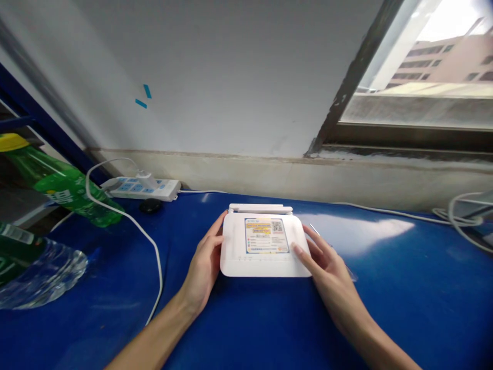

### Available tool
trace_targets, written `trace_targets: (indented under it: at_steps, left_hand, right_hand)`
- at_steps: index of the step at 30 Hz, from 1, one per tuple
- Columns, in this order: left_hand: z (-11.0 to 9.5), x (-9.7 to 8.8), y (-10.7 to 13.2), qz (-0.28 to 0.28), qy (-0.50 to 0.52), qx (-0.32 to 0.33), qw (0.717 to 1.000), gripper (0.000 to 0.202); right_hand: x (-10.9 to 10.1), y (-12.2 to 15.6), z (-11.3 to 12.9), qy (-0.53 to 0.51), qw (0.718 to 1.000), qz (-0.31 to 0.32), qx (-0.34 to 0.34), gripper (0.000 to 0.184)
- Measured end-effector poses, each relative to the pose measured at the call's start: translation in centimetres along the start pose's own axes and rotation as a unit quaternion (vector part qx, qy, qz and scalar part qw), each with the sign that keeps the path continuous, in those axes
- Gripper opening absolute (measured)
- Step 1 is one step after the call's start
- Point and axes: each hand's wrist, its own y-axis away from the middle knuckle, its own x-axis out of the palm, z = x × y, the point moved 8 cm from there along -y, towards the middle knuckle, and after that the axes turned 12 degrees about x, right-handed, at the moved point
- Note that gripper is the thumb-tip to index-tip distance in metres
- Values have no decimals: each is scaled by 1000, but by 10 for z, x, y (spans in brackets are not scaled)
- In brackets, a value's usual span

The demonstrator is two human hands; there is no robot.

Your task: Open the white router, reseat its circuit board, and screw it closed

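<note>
A white router with rounded corners is held between my two hands over the blue table. Its top carries a printed sticker with a QR code. Two flat antennas lie folded along its far edge. My left hand grips the left side, fingers behind and partly hidden. On the right side, my right hand has its thumb on top by the sticker and its fingers around the edge. A thin rod and some clear plastic show partly behind the right hand.
At the left stand a green bottle with a yellow cap and a clear bottle. A power strip with a plugged-in white adapter lies by the wall. One white cable crosses the blue table; another coils at the right.
</note>
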Motion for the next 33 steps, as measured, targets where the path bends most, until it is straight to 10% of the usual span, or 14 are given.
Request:
trace_targets:
  at_steps: [10,22,33]
  left_hand:
    - [-1,-10,-3,59,-103,33,992,75]
    - [-5,7,-8,206,-179,46,961,84]
    - [-13,8,-9,219,-278,94,931,67]
  right_hand:
    - [-4,6,10,325,940,-45,-93,79]
    - [-2,22,38,444,862,-95,-224,43]
    - [-2,27,50,482,831,-105,-256,39]
